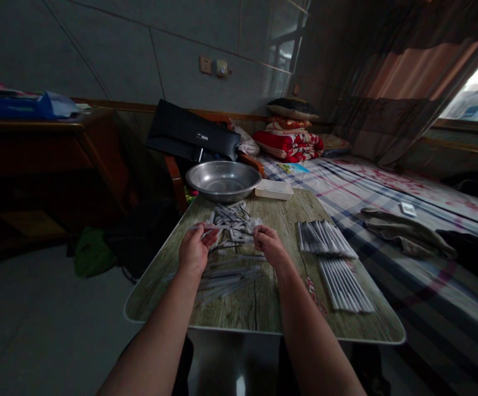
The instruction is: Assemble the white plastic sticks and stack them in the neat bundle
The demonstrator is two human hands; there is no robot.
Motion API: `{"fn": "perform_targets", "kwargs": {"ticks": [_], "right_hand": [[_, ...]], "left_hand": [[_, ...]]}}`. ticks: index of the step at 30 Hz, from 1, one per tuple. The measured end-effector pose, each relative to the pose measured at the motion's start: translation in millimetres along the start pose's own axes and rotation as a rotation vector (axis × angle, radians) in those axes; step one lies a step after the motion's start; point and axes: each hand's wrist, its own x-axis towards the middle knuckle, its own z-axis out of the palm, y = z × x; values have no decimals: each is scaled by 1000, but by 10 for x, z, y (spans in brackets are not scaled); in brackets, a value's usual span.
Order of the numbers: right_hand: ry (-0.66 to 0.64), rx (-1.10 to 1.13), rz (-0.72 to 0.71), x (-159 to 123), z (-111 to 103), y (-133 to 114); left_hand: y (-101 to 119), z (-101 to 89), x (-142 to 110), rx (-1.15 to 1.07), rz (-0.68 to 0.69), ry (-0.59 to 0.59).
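Left hand [194, 251]: fingers pinching one slim pale tube [217, 227] above the counter [255, 316], by a heap of small pieces [232, 214]; right hand [270, 246]: fingers curled, contents unclear; loose tubes [228, 283], nearer; tube bundles [325, 238], right; metal basin [224, 179], far end

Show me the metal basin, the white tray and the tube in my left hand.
Metal basin [224, 181]: head view, on its inside bottom.
White tray [273, 193]: head view, on its front wall.
Tube [220, 226]: head view, on the part beyond the left hand [194, 251].
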Motion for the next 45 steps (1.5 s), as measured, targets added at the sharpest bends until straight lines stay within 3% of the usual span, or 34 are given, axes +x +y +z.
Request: {"fn": "perform_targets", "kwargs": {"ticks": [5,9,14,18,26,30,33,36,41,45], "right_hand": [[8,12,0,2,-21,7],[-27,167,34,-26,-10,-42],[-174,411,89,-110,37,-130],[-248,439,92,-149,97,-109],[-137,302,70,-95,278,15],[68,236,-26,-42,181,-24],[325,29,-123,6,43,-31],[463,-416,-231,37,-32,9],[192,-1241,-299,38,112,112],[129,-1539,-187,45,271,159]], "left_hand": [[-4,-9,-14,121,28,-24],[24,29,-85,181,-5,-98],[54,85,-130,62,-145,-111],[64,113,-133,-27,-239,-76],[52,177,-233,-4,-370,-153],[75,150,-176,-81,-370,-88],[95,103,-111,-143,-345,-35],[110,67,-68,-187,-316,12],[118,60,-50,-211,-282,87],[109,55,-58,-207,-292,102]]}}
